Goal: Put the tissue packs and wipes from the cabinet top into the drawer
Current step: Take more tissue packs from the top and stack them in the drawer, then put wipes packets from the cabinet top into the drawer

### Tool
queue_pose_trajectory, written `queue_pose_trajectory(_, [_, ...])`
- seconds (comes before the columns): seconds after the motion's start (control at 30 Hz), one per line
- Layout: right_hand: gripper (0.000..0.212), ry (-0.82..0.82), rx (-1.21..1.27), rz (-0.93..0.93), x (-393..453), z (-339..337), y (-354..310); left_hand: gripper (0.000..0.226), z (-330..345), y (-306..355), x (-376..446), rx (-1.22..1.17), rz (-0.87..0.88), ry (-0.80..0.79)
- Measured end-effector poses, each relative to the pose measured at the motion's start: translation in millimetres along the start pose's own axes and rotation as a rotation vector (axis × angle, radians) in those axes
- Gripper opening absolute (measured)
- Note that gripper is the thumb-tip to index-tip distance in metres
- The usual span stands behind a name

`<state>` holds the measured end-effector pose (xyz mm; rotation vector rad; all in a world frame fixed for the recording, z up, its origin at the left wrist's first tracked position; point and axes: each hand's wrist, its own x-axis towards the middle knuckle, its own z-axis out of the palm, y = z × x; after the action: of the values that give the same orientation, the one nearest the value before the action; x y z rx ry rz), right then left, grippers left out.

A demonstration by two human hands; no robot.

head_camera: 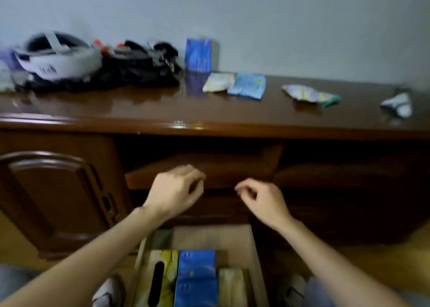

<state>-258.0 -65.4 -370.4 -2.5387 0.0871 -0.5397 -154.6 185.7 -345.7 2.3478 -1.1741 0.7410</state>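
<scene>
The drawer (254,255) is pulled out at the bottom centre. In it lie a yellow tissue box (160,278), two blue packs (196,276) and a pale pack (232,288). On the cabinet top (139,111) a blue pack (198,55) stands upright against the wall. Flat near it lie a pale yellow pack (218,82), a light blue pack (248,86) and a crumpled pastel pack (310,95). My left hand (176,190) and my right hand (263,199) hover above the drawer, in front of the open shelf. Their fingers are loosely curled and hold nothing.
A white helmet (53,55) and a black bag (139,67) take up the left of the cabinet top. A crumpled white item (398,104) lies at the far right. A closed cabinet door (53,199) is to the left of the drawer.
</scene>
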Motion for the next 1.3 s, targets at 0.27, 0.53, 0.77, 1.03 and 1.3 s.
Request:
queue_pose_trajectory(0.27, [0.042,0.091,-0.32,-0.005,142,-96,-62,0.02,-77,-26,141,0.09,-0.098,0.184])
queue_pose_trajectory(0.53, [0.038,0.013,-0.614,0.102,220,-93,-38,0.03,-7,-41,242,0.081,-0.183,-0.157])
queue_pose_trajectory(0.77, [0.074,0.268,-0.803,0.509,252,-141,35,0.058,45,-45,279,0.063,-0.08,-0.175])
queue_pose_trajectory(1.03, [0.042,0.143,-0.71,0.577,250,-148,58,0.072,42,-42,281,0.032,-0.065,-0.23])
queue_pose_trajectory(1.3, [0.032,0.462,0.269,0.275,221,-142,22,0.107,21,-3,284,0.222,0.277,0.122])
